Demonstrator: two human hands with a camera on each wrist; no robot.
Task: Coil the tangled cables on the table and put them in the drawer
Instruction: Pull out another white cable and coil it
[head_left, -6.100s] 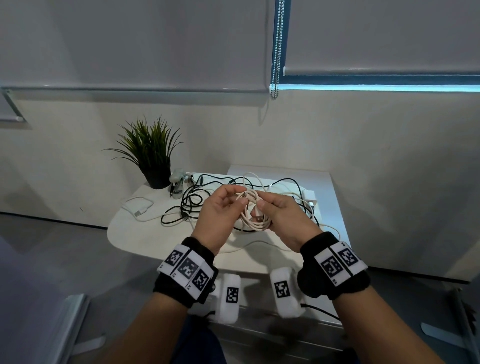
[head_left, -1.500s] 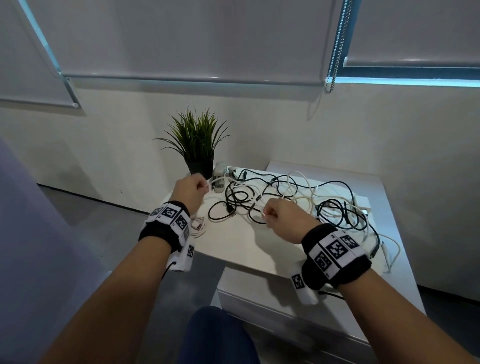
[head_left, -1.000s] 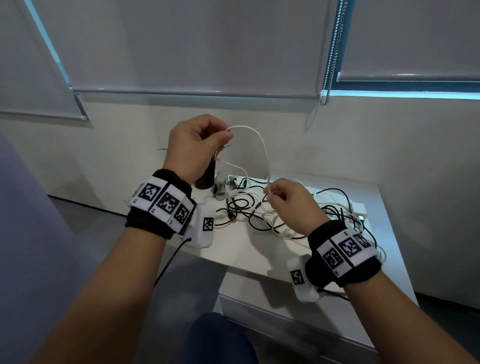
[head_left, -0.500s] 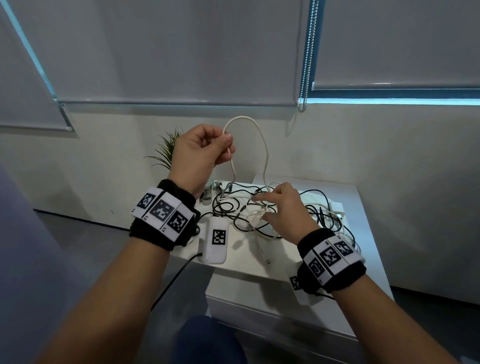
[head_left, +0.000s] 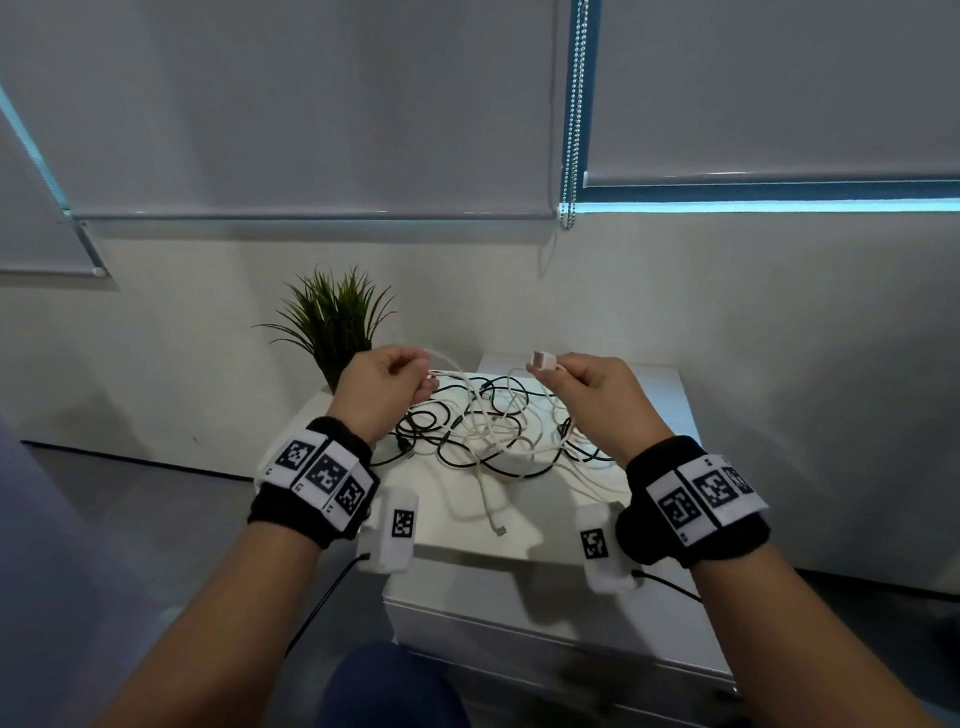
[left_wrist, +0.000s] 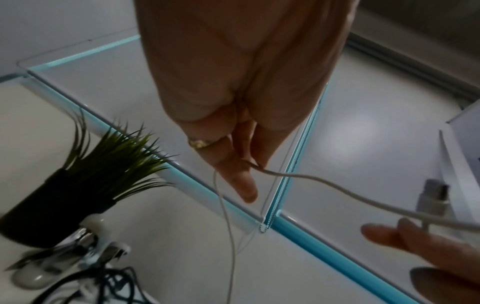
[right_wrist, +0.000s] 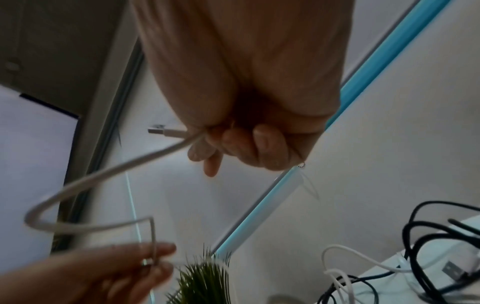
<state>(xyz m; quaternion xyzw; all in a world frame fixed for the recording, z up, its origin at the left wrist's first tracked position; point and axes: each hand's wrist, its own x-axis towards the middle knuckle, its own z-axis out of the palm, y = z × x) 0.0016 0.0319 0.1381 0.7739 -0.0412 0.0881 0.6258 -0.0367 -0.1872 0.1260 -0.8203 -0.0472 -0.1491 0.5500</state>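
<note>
My left hand (head_left: 378, 385) and right hand (head_left: 592, 388) each pinch the white cable (right_wrist: 78, 185) above the table (head_left: 457, 525) — black cables (head_left: 467, 441) tangle beneath it, a potted plant (head_left: 332, 322) and a clip (left_wrist: 78, 253) behind.

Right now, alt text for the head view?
Both hands raised above a white table: left hand and right hand each pinch a white cable over a black-and-white cable tangle, potted plant behind.
</note>
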